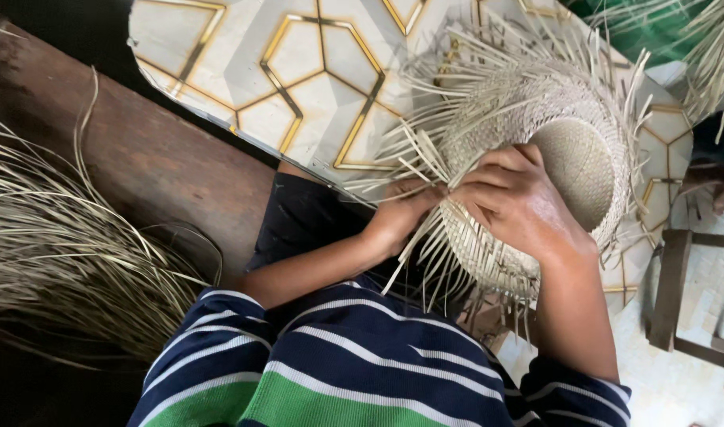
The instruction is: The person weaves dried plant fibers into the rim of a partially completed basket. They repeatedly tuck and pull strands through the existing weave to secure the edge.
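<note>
Both hands are at the brim: the left hand (398, 213) pinches loose straw strips while the right hand (516, 202) clamps the half-woven hat (572, 170) steady, crown tipped toward three o'clock (rim facing the lap) — handy for plaiting. Spare straw bundle (61, 253) lies at nine o'clock.

Left hand (398, 215), right hand (512, 198), fingers pinched.

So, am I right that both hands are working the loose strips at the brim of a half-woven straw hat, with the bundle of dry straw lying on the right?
Not quite: the head view shows the bundle of dry straw on the left. The rest holds: the left hand and right hand work loose strips at the brim of the half-woven straw hat.
</note>
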